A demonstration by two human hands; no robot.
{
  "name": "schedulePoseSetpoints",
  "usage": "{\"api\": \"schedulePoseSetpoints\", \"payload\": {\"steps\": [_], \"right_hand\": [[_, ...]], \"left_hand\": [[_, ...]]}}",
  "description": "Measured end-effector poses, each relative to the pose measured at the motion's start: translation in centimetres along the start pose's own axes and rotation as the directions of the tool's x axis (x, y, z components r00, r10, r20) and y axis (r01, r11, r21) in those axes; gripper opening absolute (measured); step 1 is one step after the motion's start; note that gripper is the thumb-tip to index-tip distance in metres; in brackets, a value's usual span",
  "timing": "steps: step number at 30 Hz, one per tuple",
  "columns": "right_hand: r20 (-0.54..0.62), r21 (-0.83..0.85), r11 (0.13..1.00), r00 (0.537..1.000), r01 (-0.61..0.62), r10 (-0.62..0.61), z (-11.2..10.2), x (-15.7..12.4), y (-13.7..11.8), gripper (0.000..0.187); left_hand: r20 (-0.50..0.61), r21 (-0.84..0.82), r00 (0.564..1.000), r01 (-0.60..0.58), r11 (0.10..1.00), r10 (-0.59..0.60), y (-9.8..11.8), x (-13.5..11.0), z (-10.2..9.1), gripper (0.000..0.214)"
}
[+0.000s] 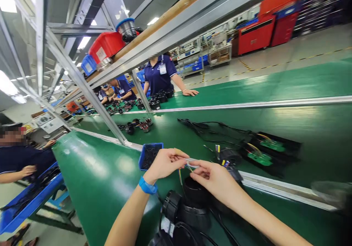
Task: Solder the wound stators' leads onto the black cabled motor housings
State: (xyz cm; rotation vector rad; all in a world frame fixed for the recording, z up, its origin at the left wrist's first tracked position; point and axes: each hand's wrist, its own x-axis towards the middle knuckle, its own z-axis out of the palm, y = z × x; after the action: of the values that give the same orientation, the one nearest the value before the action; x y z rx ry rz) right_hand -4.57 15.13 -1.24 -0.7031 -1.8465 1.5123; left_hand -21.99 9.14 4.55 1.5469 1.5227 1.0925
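My left hand (167, 164), with a blue band at the wrist, pinches the end of some thin coloured wires (180, 177). From the right, my right hand (213, 178) meets it with its fingers closed at the same wire ends; a small pale piece shows between the fingertips. The wires run down toward a black round housing (194, 191) just below my hands. More black cylindrical parts (172, 205) with black cables crowd the bench front beneath my forearms.
A blue bin (143, 161) of small black pieces stands left of my hands. Two black casings with green circuit boards (260, 159) lie at right. A metal post (90, 95) slants up on the left. Co-workers (161, 73) stand across and at left (22, 158).
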Motion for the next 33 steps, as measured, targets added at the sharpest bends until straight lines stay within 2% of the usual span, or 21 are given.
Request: {"api": "schedulePoseSetpoints", "payload": {"steps": [3,8,14,19,23,26,29,31,33], "right_hand": [[0.005,-0.072,0.997,1.000,0.001,-0.001,-0.1,-0.3,-0.5,0.045],[-0.013,-0.106,0.993,0.999,-0.050,0.049,0.1,-0.5,-1.0,0.054],[0.001,-0.129,0.991,0.999,-0.032,0.032,-0.2,-0.5,-1.2,0.051],[-0.006,-0.148,0.989,1.000,-0.027,0.026,-0.2,-0.6,-1.1,0.048],[-0.010,-0.239,0.971,1.000,-0.024,0.022,-0.4,-0.6,-1.4,0.049],[-0.037,-0.312,0.949,0.999,-0.035,0.024,-0.9,-0.4,-1.5,0.049],[-0.079,-0.396,0.916,0.996,-0.063,0.035,-1.9,-0.1,-1.6,0.048],[-0.105,-0.477,0.875,0.994,-0.087,0.041,-2.7,0.1,-1.7,0.049],[-0.126,-0.568,0.816,0.991,-0.108,0.043,-3.3,0.1,-1.8,0.052]], "left_hand": [[0.059,-0.077,0.997,0.049,0.996,-0.045,-0.2,0.0,0.4,0.043],[0.162,-0.123,0.983,0.102,0.987,-0.082,0.0,0.0,1.2,0.053],[0.104,-0.056,0.993,0.055,0.997,-0.049,0.0,0.2,0.8,0.046],[0.140,-0.086,0.989,0.061,0.994,-0.048,-0.2,0.3,1.1,0.048],[0.120,-0.030,0.992,0.037,0.999,-0.033,-0.1,0.3,1.5,0.048],[0.018,0.077,0.999,-0.036,0.996,0.035,0.0,0.4,0.7,0.048],[-0.165,0.296,0.980,-0.062,0.953,0.115,-0.2,0.6,-1.7,0.040],[-0.226,0.514,0.968,0.020,0.858,0.112,-0.7,0.7,-3.6,0.027],[-0.240,0.742,0.970,0.151,0.653,0.048,-1.3,0.8,-5.3,0.020]]}}
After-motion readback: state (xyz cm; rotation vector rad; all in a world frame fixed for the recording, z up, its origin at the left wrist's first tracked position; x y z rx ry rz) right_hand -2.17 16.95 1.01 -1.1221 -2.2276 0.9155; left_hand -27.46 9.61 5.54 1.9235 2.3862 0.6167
